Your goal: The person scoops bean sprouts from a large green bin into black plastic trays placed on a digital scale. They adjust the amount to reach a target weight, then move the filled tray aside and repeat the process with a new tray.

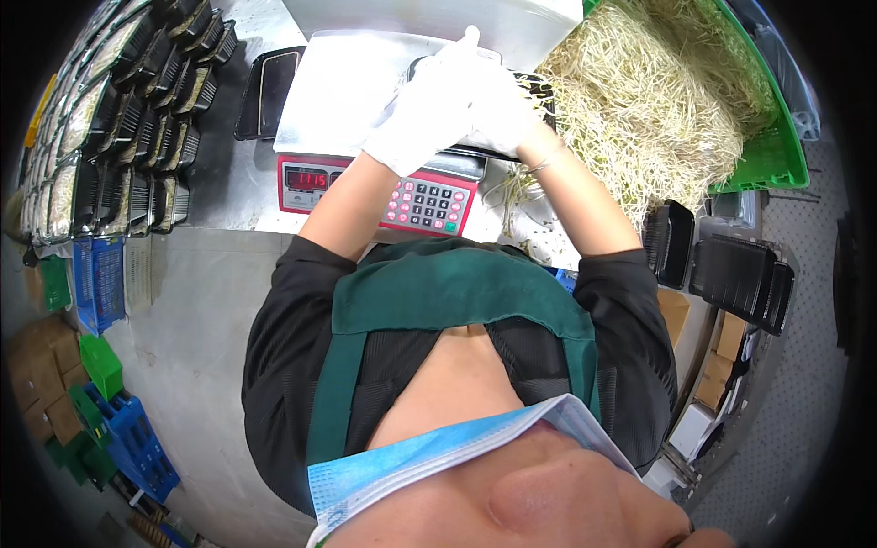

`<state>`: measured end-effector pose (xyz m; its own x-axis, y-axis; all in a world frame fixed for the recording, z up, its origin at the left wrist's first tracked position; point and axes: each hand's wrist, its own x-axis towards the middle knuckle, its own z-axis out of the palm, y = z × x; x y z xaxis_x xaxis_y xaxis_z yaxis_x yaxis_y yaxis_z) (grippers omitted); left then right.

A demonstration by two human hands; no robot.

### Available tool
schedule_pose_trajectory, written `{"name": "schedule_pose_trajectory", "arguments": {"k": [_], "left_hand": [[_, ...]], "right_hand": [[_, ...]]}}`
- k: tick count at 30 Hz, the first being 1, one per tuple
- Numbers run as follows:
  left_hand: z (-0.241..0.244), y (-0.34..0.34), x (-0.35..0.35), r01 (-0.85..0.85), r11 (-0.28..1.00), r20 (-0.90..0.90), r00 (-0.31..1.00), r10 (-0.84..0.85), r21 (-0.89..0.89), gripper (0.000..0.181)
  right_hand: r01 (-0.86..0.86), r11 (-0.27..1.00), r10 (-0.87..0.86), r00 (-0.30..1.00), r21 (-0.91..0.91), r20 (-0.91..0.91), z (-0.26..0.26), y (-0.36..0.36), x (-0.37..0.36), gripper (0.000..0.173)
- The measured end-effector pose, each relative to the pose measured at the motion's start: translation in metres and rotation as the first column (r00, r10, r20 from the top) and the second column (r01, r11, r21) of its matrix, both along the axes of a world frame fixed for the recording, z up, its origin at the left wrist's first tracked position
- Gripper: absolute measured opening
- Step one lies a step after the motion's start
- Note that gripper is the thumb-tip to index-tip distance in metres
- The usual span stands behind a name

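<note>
Both hands wear white gloves, and strong glare washes out most of their fingers. My left hand (428,106) lies over a black plastic tray (469,151) on the digital weighing scale (431,202). Against it, overlapping, is my right hand (503,109), on the tray's right side. Pale bean sprouts (534,89) stick out beside my right hand at the tray's edge. What the fingers grip is hidden by the glare. The scale has a red body, a keypad and a lit red display (308,179). A large heap of bean sprouts (644,103) lies just right of my hands.
Stacked black trays of sprouts (130,123) rise at the left. A phone-like dark object (270,92) lies beside the scale. A green crate (771,161) borders the sprout heap. Black trays (736,274) sit at the right. Loose sprouts (517,198) lie near the table's front edge.
</note>
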<state>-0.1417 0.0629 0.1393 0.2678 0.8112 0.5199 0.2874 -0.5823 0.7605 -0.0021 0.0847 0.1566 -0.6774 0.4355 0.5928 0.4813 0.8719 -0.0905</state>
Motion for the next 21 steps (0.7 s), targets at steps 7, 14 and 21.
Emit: {"name": "schedule_pose_trajectory", "arguments": {"k": [7, 14, 21], "left_hand": [[-0.022, 0.004, 0.005, -0.073, 0.948, -0.433, 0.877, 0.209, 0.308, 0.077], [-0.017, 0.007, -0.012, 0.062, 0.988, -0.47, 0.882, 0.013, 0.144, 0.065], [0.041, -0.022, -0.039, -0.102, 0.961, -0.552, 0.8, 0.234, 0.259, 0.061]], "right_hand": [[0.107, 0.953, -0.058, 0.983, -0.284, 0.177, 0.016, -0.003, 0.074, 0.065], [0.216, 0.936, -0.135, 0.95, -0.277, 0.283, 0.011, -0.011, 0.075, 0.068], [0.134, 0.756, -0.315, 0.933, -0.641, -0.176, 0.031, -0.048, 0.117, 0.072]]}}
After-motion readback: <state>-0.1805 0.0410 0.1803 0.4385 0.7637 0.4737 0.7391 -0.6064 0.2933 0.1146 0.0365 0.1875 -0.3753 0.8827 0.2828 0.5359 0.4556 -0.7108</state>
